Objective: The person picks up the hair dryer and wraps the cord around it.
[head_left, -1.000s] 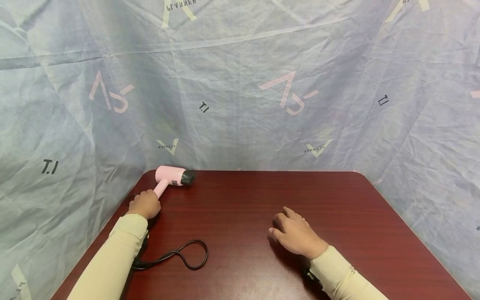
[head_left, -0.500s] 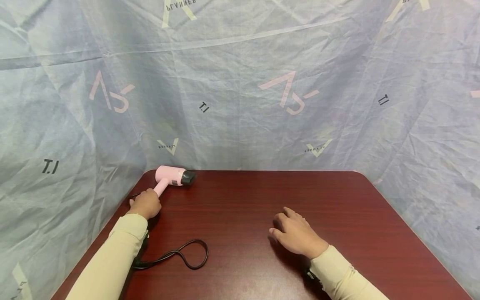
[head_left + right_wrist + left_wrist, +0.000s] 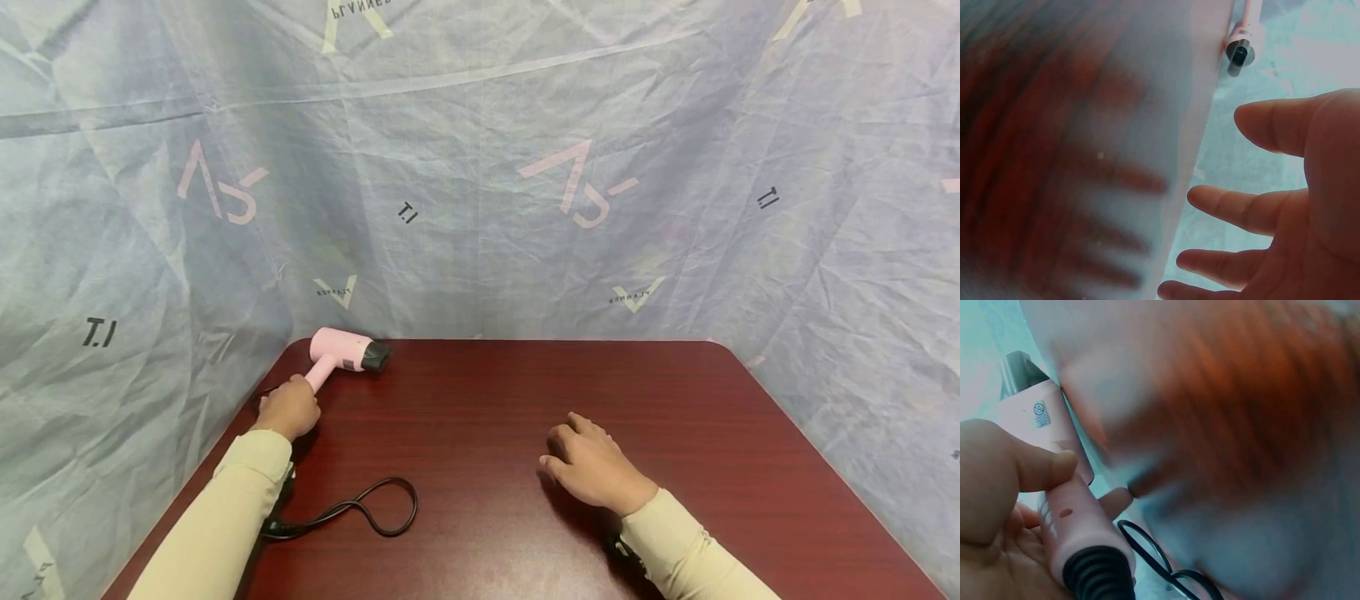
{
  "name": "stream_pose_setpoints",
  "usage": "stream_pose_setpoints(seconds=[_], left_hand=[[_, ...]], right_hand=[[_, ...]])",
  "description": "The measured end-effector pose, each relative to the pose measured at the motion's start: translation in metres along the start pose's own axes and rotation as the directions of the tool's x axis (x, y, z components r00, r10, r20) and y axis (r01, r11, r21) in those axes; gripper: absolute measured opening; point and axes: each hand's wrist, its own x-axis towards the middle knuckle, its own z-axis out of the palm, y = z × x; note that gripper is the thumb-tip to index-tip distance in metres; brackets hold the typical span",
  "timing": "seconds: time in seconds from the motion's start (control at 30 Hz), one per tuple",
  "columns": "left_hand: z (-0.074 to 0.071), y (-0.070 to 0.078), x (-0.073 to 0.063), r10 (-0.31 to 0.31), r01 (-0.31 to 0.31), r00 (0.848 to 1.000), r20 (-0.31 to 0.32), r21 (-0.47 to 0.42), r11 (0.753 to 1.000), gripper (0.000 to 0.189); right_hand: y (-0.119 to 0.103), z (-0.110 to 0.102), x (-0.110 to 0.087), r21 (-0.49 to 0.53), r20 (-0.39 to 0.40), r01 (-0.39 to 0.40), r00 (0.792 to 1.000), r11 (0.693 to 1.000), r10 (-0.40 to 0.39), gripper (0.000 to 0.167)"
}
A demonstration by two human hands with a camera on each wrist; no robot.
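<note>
Pink hair dryer (image 3: 337, 348), at the far left corner of the table (image 3: 480, 417), with its black nozzle (image 3: 377, 357) pointing right: our left hand (image 3: 288, 408) grips the handle (image 3: 321, 373), thumb and fingers curled round it. Near that sleeve (image 3: 217, 517), 1 loop of black cord (image 3: 345, 505) lies on the wood. Our right hand (image 3: 592, 462) stays well apart, fingers spread wide. Behind hangs grey printed cloth (image 3: 480, 167).

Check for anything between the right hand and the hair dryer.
Nothing visible: only tabletop lies between the right hand and the hair dryer, whose handle the left hand grips. The looped black cord lies below that line in the head view.
</note>
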Motion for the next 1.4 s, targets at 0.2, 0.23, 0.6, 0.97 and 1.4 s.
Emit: stream_pose_setpoints(seconds=[0.2, 0.23, 0.6, 0.97, 1.4], left_hand=[[0.001, -0.007, 0.000, 0.002, -0.002, 1.000, -0.018, -0.004, 1.000, 0.040], [0.001, -0.007, 0.000, 0.006, -0.006, 1.000, -0.027, -0.003, 1.000, 0.040], [-0.002, -0.001, 0.000, 0.060, -0.062, 0.992, -0.112, -0.017, 0.998, 0.040], [-0.008, 0.003, -0.005, 0.041, -0.055, 0.983, -0.179, -0.073, 0.996, 0.040], [-0.013, 0.011, -0.008, 0.061, -0.089, 0.974, -0.216, -0.123, 0.988, 0.043]], right_hand=[[-0.002, 0.001, 0.000, 0.002, 0.010, 0.002, 1.000, 1.000, -0.002, 0.045], [-0.003, 0.001, 0.000, 0.002, 0.011, 0.001, 1.000, 1.000, -0.001, 0.045], [0.000, -0.002, 0.000, -0.007, 0.006, -0.004, 1.000, 1.000, 0.004, 0.045], [0.000, 0.000, 0.000, -0.008, 0.006, -0.005, 1.000, 1.000, 0.005, 0.046], [0.002, 0.001, 0.002, -0.005, 0.002, -0.005, 1.000, 1.000, 0.005, 0.047]])
